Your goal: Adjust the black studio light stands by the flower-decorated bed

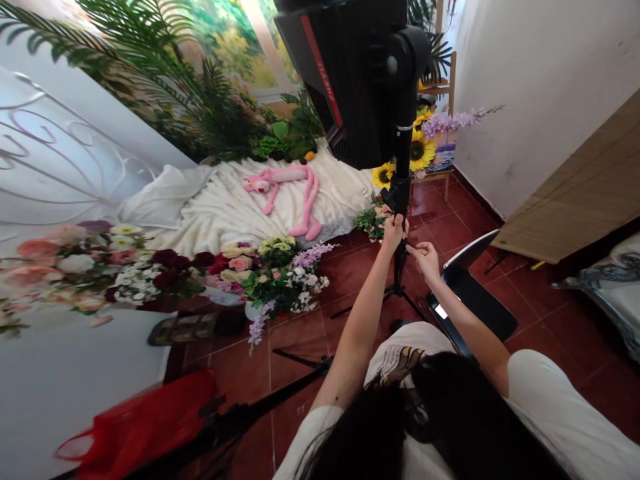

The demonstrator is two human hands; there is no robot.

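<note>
Straight ahead, a black light stand (401, 147) rises from the floor and carries a big black studio light (345, 80) with a red stripe. My left hand (395, 233) is wrapped round the stand's pole below a clamp joint. Slightly lower and to the right, my right hand (424, 259) has its thumb and finger pinched at a small knob on the pole. What exactly lies between those fingertips is too small to make out. The stand's spread legs (397, 291) are on the red tiles.
A pink plush toy (285, 177) lies on a white fur blanket (225, 200). Flower bunches (280, 277) line the left. A black and white chair (480, 300) stands right of the stand. Another black tripod (250, 410) crosses the lower left beside a red bag (150, 420).
</note>
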